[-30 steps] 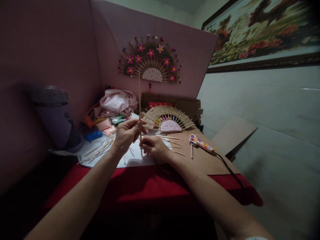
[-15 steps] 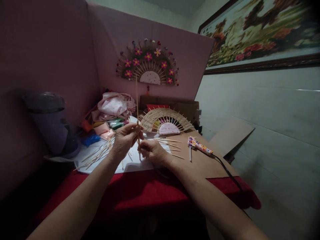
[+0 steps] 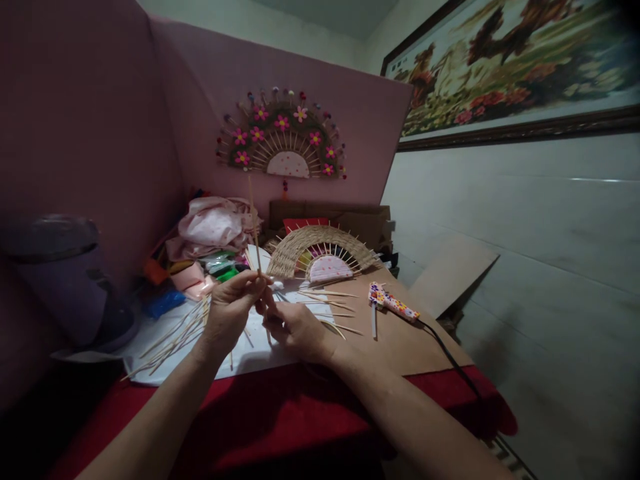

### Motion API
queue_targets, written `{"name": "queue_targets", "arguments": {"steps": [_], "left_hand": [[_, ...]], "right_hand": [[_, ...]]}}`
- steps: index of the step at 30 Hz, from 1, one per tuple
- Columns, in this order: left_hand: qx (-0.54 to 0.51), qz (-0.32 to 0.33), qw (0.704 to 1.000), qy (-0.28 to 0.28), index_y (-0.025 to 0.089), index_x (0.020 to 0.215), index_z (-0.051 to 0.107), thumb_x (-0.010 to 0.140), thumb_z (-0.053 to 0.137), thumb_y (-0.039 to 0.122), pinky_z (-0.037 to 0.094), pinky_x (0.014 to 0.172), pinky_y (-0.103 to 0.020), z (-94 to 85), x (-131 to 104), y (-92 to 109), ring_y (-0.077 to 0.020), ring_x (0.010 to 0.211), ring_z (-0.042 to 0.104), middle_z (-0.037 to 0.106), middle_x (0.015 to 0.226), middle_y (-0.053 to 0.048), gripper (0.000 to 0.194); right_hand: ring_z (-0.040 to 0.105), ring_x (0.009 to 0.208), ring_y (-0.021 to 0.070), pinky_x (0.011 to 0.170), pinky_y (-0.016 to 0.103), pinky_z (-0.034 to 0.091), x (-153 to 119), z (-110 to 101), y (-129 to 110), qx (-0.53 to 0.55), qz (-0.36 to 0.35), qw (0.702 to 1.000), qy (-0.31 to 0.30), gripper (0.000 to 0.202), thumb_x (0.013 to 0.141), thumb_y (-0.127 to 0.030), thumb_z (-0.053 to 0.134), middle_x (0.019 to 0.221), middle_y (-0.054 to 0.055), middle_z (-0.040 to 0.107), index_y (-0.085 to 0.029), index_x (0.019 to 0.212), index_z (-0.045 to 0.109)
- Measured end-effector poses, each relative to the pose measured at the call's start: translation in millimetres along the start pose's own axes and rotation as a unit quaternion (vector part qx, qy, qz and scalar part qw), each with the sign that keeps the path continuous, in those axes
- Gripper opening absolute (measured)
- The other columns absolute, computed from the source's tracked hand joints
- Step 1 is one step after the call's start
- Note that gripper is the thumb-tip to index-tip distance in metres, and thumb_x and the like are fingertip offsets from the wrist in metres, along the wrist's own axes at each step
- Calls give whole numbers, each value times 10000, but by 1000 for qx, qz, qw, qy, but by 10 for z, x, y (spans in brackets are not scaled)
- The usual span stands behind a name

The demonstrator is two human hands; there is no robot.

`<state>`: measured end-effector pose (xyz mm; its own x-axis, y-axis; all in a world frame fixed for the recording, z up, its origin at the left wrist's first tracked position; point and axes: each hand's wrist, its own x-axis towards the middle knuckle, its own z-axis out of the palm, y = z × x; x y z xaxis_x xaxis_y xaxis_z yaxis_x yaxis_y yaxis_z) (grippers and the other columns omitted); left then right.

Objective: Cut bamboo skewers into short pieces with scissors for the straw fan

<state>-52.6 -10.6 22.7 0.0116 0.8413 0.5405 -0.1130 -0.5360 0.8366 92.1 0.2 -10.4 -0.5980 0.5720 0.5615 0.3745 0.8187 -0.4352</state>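
Left hand (image 3: 233,303): fingertips pinched on a thin stick (image 3: 254,227), about mid-length. Right hand (image 3: 303,330): fingers curled together around the same stick lower down; exact grip hidden. Stick is over the near part of the white sheet (image 3: 245,363), top leaning left.

Change over the last second: hands closed up on each other, stick tilted a bit more. Reads as both hands now working one short length of it.

Around: loose sticks (image 3: 330,293) fan out just right of the right hand, easy to brush. Pile of sticks (image 3: 173,343) left of the left hand. Woven fan (image 3: 323,235) just beyond, far side. Glue gun (image 3: 395,303) right, on cardboard (image 3: 390,353), its cord (image 3: 445,348) running to the near right edge. Crumpled cloth (image 3: 215,223) far left.
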Motion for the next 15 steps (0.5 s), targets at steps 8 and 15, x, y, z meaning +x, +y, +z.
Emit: {"name": "queue_targets", "arguments": {"steps": [8,15], "left_hand": [[-54,-12,998,6,163,756,611,793,587,283,350,387,-199,42,-19,86,-97,402,502,565,472,16,127],[-119,-51,991,-32,162,763,600,796,585,299,276,332,-178,5,-65,142,-86,344,451,543,426,16,142]], "right_hand": [[510,753,126,720,233,407,2,-31,-10,132,56,990,-4,179,894,-239,395,815,30,558,-161,855,552],[520,626,95,588,194,428,430,61,20,197,111,964,-142,178,762,-54,453,656,-5,564,-137,637,550]]}}
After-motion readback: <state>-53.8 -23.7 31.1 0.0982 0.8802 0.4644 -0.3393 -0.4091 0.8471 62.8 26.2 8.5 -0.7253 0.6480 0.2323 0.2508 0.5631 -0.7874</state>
